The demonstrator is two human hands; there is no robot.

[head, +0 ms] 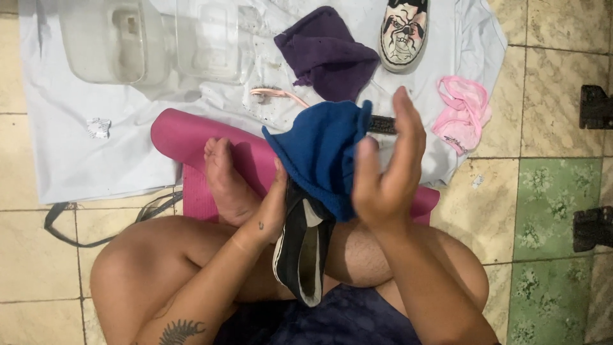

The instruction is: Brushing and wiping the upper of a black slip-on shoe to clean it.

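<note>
Over the crossed legs, the left hand (271, 211) is gripping a black slip-on shoe (301, 255) by its side, while the right hand (386, 166), fingers spread, is pressing a blue cloth (322, 153) over its toe. Beyond are lying a purple cloth (325, 54), a painted shoe (403, 32) and clear plastic containers (159, 38) on a white sheet (83, 147).

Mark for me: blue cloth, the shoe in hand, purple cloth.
blue cloth (322, 153), head view, middle of the fabric.
shoe (299, 255), head view, dark side wall under the blue cloth.
purple cloth (325, 54), head view, centre of the crumpled fabric.
</note>
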